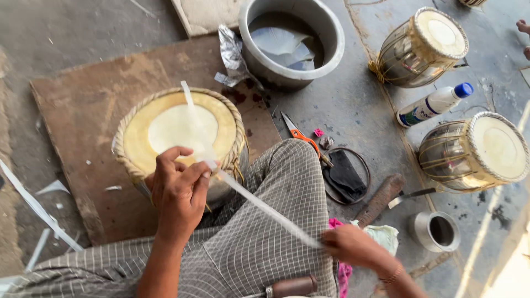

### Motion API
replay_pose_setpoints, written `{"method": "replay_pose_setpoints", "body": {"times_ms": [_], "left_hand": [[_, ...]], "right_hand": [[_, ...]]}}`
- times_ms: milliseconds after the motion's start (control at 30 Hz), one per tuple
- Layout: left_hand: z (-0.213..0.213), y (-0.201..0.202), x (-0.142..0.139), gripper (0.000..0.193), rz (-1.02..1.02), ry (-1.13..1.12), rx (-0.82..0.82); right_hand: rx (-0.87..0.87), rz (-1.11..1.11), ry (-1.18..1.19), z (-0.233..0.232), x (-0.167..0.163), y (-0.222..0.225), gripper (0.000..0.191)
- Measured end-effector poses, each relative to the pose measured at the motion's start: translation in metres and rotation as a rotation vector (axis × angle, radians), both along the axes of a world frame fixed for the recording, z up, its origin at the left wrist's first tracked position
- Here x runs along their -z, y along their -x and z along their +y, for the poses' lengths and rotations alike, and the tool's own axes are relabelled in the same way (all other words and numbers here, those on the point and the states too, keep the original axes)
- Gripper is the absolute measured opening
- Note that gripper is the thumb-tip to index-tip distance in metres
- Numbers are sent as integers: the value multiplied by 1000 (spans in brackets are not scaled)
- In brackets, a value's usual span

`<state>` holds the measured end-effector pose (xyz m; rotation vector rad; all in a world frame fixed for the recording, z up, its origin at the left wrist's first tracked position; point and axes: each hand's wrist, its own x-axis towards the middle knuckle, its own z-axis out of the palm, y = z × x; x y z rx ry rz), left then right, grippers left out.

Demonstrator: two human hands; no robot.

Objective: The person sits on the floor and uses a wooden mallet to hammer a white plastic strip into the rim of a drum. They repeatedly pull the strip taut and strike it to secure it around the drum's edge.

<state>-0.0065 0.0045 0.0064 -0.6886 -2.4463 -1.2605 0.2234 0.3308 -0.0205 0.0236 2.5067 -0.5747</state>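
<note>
The left hand (178, 190) pinches a pale translucent strip (259, 204) between thumb and fingers, its grip clamped on the strip just in front of a drum (182, 132) that stands upright on a brown board (83, 116). The right hand (353, 245) has its grip closed on the strip's other end, low and to the right, so the strip runs taut and slanting across the person's checked trouser knee (276, 215). Beyond the left hand the strip's free end rises over the drum's cream head, which has a paler round patch in the middle and a braided rim. The board lies on a grey floor (353, 105). Behind the drum stands a metal basin (292, 41) holding dark water and pale sheets, with crumpled foil (232, 55) just beside it. Orange-handled scissors (301, 135) lie on the floor to the right of the knee, near a dark ring with black cloth (345, 174). Further right, two more metal-bodied drums lie tilted, one far (422, 47) and one near (475, 152), with a white bottle with a blue cap (433, 104) between them. A small metal cup (436, 232) stands near the closer drum, beside a brown wooden handle (381, 198). White offcuts (38, 212) lie scattered on the floor at the left
</note>
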Motion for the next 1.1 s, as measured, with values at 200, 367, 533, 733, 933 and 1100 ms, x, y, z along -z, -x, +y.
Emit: {"method": "replay_pose_setpoints", "body": {"times_ms": [200, 367, 533, 733, 933, 1100], "left_hand": [[-2, -1, -5, 17, 54, 85, 26], [-7, -1, 0, 16, 184, 31, 44], [-10, 1, 9, 12, 218, -53, 45], [-4, 2, 12, 24, 166, -103, 28], [-5, 2, 12, 27, 152, -100, 39], [-5, 5, 10, 27, 138, -47, 62]], "right_hand": [[153, 115, -320, -2, -37, 5, 36], [115, 612, 199, -89, -68, 115, 33], [290, 322, 395, -149, -59, 179, 31], [246, 801, 344, -137, -42, 173, 32], [201, 312, 327, -120, -39, 150, 24], [155, 479, 396, -117, -45, 151, 30]]}}
